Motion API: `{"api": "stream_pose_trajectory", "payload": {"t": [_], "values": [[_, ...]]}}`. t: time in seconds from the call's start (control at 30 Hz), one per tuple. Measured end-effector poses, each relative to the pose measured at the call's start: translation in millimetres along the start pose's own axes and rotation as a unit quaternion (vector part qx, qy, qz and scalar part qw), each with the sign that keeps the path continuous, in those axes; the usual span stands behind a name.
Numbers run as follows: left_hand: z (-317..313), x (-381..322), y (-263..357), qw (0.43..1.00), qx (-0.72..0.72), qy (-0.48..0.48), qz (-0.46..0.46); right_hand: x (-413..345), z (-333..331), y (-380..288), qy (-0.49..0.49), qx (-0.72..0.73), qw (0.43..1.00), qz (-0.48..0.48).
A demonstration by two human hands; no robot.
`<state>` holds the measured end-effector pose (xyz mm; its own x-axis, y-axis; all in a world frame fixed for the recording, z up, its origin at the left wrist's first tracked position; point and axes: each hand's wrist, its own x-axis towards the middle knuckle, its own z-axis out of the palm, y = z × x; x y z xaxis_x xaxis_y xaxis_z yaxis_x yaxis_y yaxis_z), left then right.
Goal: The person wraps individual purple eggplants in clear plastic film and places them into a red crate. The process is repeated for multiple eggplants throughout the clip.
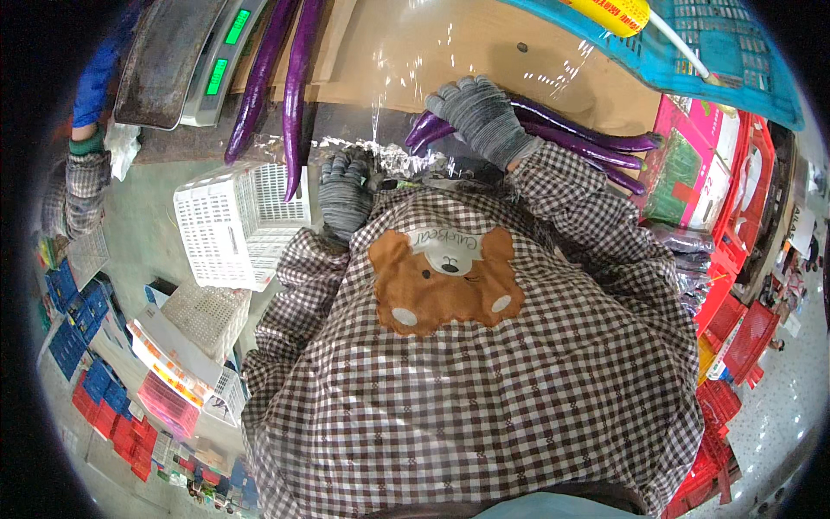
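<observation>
Both my hands wear grey knit gloves. My right hand (482,120) lies over several long purple eggplants (583,137) near the edge of the cardboard-covered table (415,65), its fingers curled across their left ends. My left hand (344,194) rests by the table's near edge, close to my checked smock; what its fingertips touch is unclear. Left of it, two more eggplants (295,97) lie lengthwise, apart from each other, their lower ends jutting past the table's edge. A scale (214,71) with lit green displays and a metal pan stands beside them at the upper left.
A blue plastic crate (739,84) and a yellow-wrapped roll (613,14) are at the upper right. A printed pink box (687,156) stands below them. White plastic crates (211,237) stand on the floor at left. A co-worker's gloved, checked sleeve (87,188) shows at the far left.
</observation>
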<state>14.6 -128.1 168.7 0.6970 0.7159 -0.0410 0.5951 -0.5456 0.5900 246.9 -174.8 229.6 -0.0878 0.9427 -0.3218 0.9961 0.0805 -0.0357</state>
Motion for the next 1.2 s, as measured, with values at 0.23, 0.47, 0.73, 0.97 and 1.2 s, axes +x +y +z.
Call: {"api": "stream_pose_trajectory", "payload": {"t": [0.23, 0.47, 0.73, 0.97, 1.2], "values": [[0, -5, -2, 0.753, -0.585, -0.182, -0.238, -5, 0, 8, 0.0, 0.005, 1.0, 0.014], [-26, -4, 13, 0.765, -0.511, -0.279, -0.274, -1, 5, 6, 0.012, 0.003, 0.999, 0.036], [-45, 61, 52, 0.957, -0.211, -0.196, 0.036, 0, 7, 1, 0.068, -0.019, 0.997, 0.037], [47, 100, 79, 0.949, -0.276, 0.154, 0.017, 8, 7, -2, 0.08, -0.052, 0.994, 0.05], [32, 101, 72, 0.976, -0.111, 0.019, 0.184, -36, 7, 4, 0.285, 0.13, 0.939, 0.142]]}}
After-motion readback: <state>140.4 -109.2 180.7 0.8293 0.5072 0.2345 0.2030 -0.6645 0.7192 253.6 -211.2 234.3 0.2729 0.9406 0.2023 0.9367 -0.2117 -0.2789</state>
